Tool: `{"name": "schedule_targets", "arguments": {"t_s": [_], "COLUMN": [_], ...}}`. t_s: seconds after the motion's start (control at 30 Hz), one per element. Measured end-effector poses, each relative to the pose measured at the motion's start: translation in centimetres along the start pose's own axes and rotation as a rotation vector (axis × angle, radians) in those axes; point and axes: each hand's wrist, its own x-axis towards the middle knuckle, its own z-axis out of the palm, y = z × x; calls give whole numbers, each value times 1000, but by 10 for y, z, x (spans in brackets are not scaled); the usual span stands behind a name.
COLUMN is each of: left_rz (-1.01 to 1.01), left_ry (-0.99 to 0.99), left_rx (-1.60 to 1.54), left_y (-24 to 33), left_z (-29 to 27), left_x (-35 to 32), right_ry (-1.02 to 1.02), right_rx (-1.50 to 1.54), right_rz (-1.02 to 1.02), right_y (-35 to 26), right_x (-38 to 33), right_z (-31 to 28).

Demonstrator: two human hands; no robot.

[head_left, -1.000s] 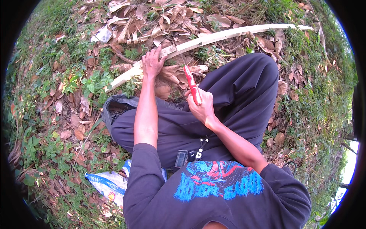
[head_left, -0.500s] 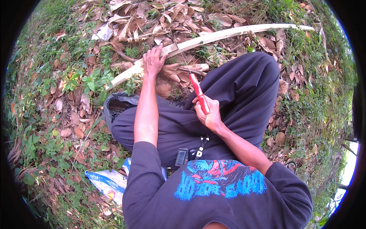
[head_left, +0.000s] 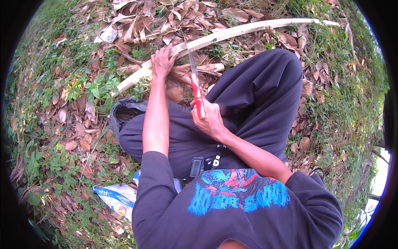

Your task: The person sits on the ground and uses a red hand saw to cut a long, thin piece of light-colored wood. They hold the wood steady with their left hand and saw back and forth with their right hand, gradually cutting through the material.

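A long, curved pale wooden strip (head_left: 240,31) lies across the ground beyond my folded legs. My left hand (head_left: 162,63) presses down on its left part, fingers over its far edge and closed on it. My right hand (head_left: 210,120) is wrapped round the red handle of a thin-bladed hand saw (head_left: 197,89). The narrow metal blade points away from me and crosses the strip just right of my left fingers. I cannot make out how deep the blade sits in the wood.
Large dry brown leaves (head_left: 153,20) heap up beyond the strip, with a white scrap (head_left: 107,34) beside them. A white and blue plastic sack (head_left: 118,199) lies left of my body. Green plants (head_left: 99,85) grow by the strip's left end.
My right hand and the saw have moved left and slightly away from me, the handle now more upright in view. The blade shows broader. My left hand stays on the strip.
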Motion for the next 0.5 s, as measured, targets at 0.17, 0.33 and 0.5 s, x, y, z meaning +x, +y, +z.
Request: {"name": "schedule_targets", "arguments": {"t_s": [0.17, 0.33, 0.5], "left_rz": [-1, -23, -14], "left_ry": [-6, -46, -16], "left_rx": [-8, -23, -13], "left_y": [2, 1, 0], "left_z": [0, -2, -1], "left_x": [-1, 1, 0], "right_ry": [-1, -3, 58], "right_rx": [-47, -34, -55], "right_rz": [70, 101, 80], "right_y": [-5, -11, 1], "right_x": [-1, -24, 2], "right_z": [-11, -22, -26]}}
